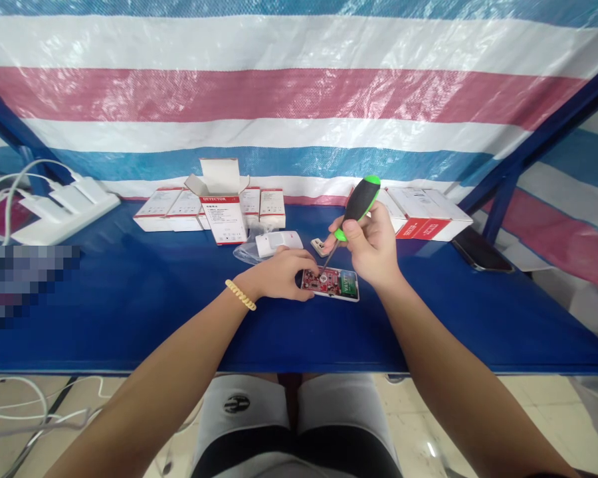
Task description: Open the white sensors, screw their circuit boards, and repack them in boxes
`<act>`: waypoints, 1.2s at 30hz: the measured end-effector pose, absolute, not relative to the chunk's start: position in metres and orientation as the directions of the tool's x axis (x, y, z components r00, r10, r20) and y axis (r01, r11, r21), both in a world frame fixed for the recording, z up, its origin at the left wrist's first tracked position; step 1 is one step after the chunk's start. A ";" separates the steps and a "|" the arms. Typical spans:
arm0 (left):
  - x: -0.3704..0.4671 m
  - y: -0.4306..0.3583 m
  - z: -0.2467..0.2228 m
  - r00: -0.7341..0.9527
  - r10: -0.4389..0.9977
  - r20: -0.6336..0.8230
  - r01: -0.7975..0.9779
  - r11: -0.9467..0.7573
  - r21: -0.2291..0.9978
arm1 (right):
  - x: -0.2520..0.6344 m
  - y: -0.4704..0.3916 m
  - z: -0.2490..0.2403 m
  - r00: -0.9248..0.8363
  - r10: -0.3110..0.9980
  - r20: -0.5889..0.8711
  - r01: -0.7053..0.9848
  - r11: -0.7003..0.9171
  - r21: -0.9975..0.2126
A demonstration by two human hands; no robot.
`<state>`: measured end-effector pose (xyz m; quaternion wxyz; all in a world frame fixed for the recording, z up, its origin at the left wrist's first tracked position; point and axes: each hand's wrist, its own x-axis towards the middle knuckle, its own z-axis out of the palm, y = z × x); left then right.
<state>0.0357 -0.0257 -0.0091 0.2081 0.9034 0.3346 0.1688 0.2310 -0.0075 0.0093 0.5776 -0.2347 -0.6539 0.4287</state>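
My right hand grips a black and green screwdriver, tilted so that its shaft runs down to the left. The tip meets a red circuit board that lies in a white detector housing on the blue table. A green part with lettering sits at the board's right end. My left hand is closed on the housing's left end, thumb at the near edge and fingers at the far edge. Just beyond it rests a white detector cover on a clear plastic bag. A small pale bracket lies close to the right fingers.
An opened detector box stands at the back, among several closed boxes. More white and red boxes are at the back right, beside a black phone. A power strip with plugs occupies the left. The table's front edge is near my lap.
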 end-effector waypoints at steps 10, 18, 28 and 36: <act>0.034 -0.027 -0.009 0.717 0.676 0.169 0.543 -0.694 0.472 | 0.224 -0.013 0.010 -0.150 0.834 0.531 -0.159 0.510 -0.845; 0.034 -0.024 -0.013 0.728 0.659 0.189 0.525 -0.714 0.463 | 0.226 -0.014 0.011 -0.153 0.817 0.555 -0.151 0.536 -0.831; 0.035 -0.025 -0.010 0.727 0.665 0.169 0.538 -0.705 0.462 | 0.228 -0.012 0.010 -0.161 0.822 0.547 -0.133 0.531 -0.837; 0.035 -0.026 -0.009 0.729 0.666 0.161 0.539 -0.702 0.465 | 0.227 -0.013 0.011 -0.143 0.837 0.528 -0.139 0.512 -0.848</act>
